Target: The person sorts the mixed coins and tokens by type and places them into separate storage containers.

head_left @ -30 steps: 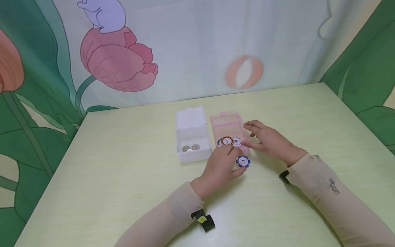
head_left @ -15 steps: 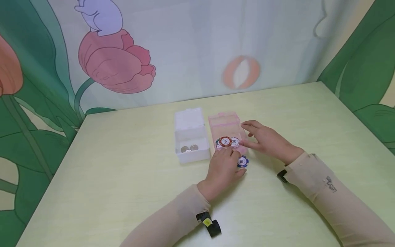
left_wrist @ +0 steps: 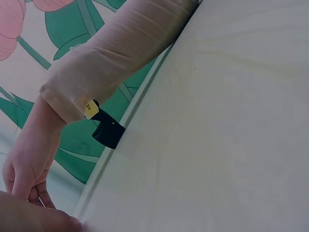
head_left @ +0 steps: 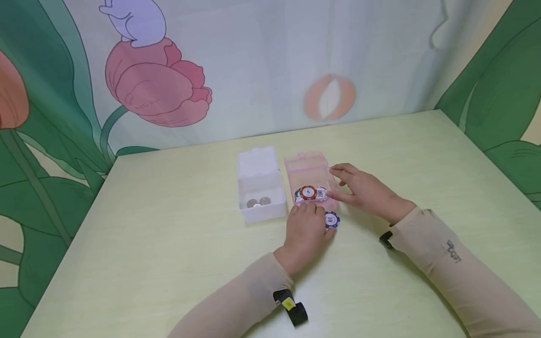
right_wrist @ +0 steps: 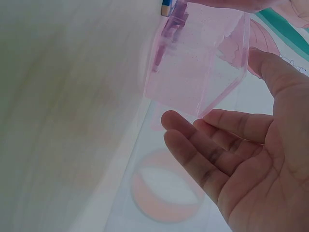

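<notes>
A pink translucent box [head_left: 310, 176] stands with its lid back; poker chips [head_left: 307, 193], a red one marked 5 on top, lie inside near its front. My left hand [head_left: 305, 234] is at the box's front, its thumb and index finger at the edges of a blue chip [head_left: 333, 219] marked 10, partly hidden by the hand. My right hand [head_left: 365, 192] holds the box's right side. In the right wrist view its thumb lies at the rim [right_wrist: 246, 58] and its index finger at a corner; the other fingers are bent loosely.
Just left of the pink box stands a white box [head_left: 262, 216], lid back, with several silver coins [head_left: 258, 202] inside. Both rest on a pale wooden table [head_left: 169, 234]. A curtain [head_left: 253, 70] with flower prints hangs behind the far edge.
My left hand has shifted to the right along the front of the pink box and covers more of the blue chip. The right hand stays at the box's right side.
</notes>
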{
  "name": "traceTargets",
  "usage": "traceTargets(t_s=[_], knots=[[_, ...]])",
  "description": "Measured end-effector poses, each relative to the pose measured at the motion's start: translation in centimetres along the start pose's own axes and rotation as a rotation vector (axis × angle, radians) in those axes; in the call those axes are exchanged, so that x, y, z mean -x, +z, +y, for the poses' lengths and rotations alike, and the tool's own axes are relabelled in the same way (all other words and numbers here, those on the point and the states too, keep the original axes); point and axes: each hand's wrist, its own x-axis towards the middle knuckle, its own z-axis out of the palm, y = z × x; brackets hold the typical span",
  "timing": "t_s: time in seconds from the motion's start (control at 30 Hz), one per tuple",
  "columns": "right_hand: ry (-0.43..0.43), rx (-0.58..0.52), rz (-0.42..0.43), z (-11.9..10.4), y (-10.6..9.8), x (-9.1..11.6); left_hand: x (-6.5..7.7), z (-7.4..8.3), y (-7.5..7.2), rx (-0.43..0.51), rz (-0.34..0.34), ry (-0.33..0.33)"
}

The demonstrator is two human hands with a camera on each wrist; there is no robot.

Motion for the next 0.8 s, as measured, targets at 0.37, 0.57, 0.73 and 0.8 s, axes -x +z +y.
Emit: traceTargets(t_s=[0.37, 0.57, 0.73, 0.8], knots=[[0.003, -0.011, 0.007, -0.08, -0.19, 0.07, -0.10, 0.68, 0.37, -0.037, 0.046, -0.050], [0.006, -0.010, 0.011, -0.05, -0.12, -0.01, -0.01, 0.78, 0.35, 0.009, 0.015, -0.076], [0.013, -0.009, -0.013, -0.14, -0.28, 0.07, 0.06, 0.88, 0.30, 0.058, -0.011, -0.093], [0.013, -0.009, -0.018, -0.14, -0.29, 0.08, 0.09, 0.91, 0.26, 0.076, -0.027, -0.099]])
